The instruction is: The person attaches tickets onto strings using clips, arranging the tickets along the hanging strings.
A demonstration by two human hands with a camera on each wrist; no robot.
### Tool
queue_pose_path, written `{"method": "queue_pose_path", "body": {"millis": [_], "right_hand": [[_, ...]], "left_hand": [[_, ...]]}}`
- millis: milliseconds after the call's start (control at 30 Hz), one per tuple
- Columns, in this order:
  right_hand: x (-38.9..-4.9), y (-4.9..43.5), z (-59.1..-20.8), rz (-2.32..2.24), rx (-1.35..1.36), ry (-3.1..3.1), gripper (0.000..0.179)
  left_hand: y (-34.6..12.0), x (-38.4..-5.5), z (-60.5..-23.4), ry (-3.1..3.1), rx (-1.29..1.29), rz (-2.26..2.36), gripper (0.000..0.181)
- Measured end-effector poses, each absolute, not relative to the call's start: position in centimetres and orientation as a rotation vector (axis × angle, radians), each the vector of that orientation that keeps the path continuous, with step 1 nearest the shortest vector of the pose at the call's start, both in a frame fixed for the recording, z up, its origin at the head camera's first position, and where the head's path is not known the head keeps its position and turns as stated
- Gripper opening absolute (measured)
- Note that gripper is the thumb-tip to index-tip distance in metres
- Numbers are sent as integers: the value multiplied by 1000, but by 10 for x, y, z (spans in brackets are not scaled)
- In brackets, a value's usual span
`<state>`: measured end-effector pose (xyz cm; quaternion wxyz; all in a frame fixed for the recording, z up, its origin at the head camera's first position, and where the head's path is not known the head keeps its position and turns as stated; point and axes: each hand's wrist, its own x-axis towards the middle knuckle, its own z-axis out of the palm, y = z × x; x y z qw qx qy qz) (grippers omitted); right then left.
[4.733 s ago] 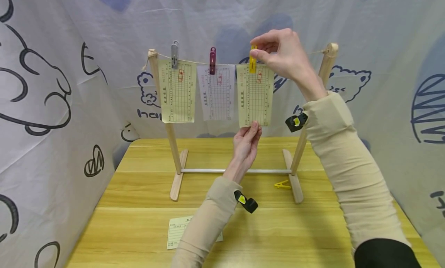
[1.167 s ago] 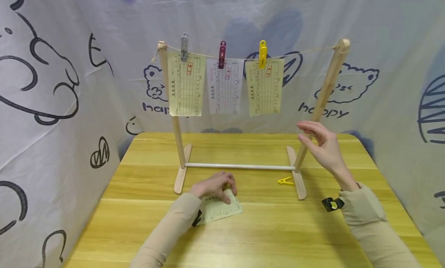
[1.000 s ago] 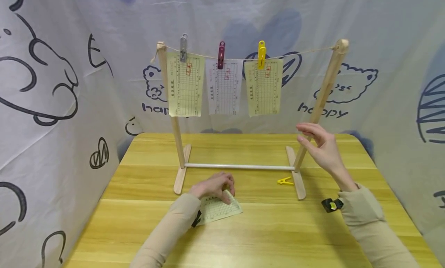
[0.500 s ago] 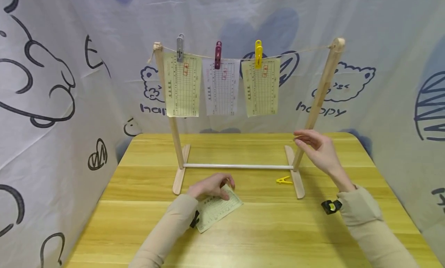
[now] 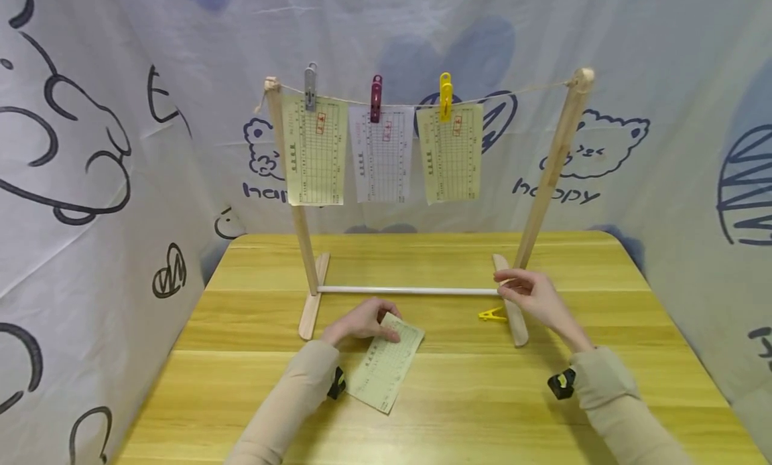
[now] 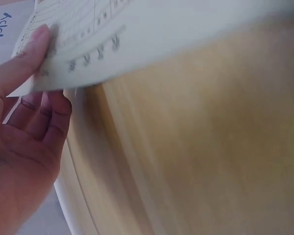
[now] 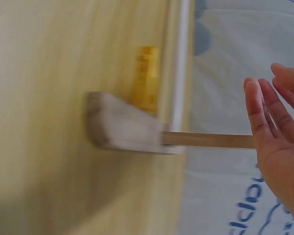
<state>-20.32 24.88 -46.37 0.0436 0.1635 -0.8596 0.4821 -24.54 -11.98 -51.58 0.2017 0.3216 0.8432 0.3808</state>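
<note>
My left hand (image 5: 360,321) pinches the top end of a pale yellow printed form slip (image 5: 389,364) between thumb and fingers, just above the table. In the left wrist view the thumb lies on the printed face of the slip (image 6: 93,34), with fingers behind it. My right hand (image 5: 537,301), fingers relaxed and holding nothing, hovers by the right foot of a wooden rack (image 5: 550,177). Below and left of its fingertips lies a yellow clothes peg (image 5: 493,314) on the table; the right wrist view shows this peg (image 7: 147,78) blurred.
Three slips hang from the rack's string: a yellow slip (image 5: 316,157) under a grey peg (image 5: 310,88), a white slip (image 5: 382,160) under a dark red peg (image 5: 376,100), and another yellow slip (image 5: 452,160) under a yellow peg (image 5: 445,98). A white bar (image 5: 410,291) joins the rack's feet.
Earlier my hands held the right hanging slip and its yellow peg; both let go. My left hand took the slip from the table, which has swung more lengthwise. My right hand came down toward the loose peg.
</note>
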Motion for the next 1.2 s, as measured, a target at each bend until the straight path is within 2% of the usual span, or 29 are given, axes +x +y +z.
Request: {"method": "queue_pose_path", "body": {"millis": [333, 500, 733, 1000, 1200], "right_hand": [[-202, 253, -504, 1433, 541, -2665, 31], [-201, 254, -517, 1351, 464, -2712, 31], [-199, 254, -530, 1276, 381, -2768, 34], [-200, 255, -540, 1155, 431, -2789, 36], [-200, 255, -539, 1097, 482, -2825, 37]], "left_hand": [[-121, -244, -519, 2310, 827, 1187, 31], [-121, -243, -519, 2333, 800, 1221, 31], [-122, -243, -523, 2378, 764, 1258, 34], [-122, -242, -522, 2430, 732, 1271, 37], [-121, -242, -524, 2457, 715, 1311, 32]]}}
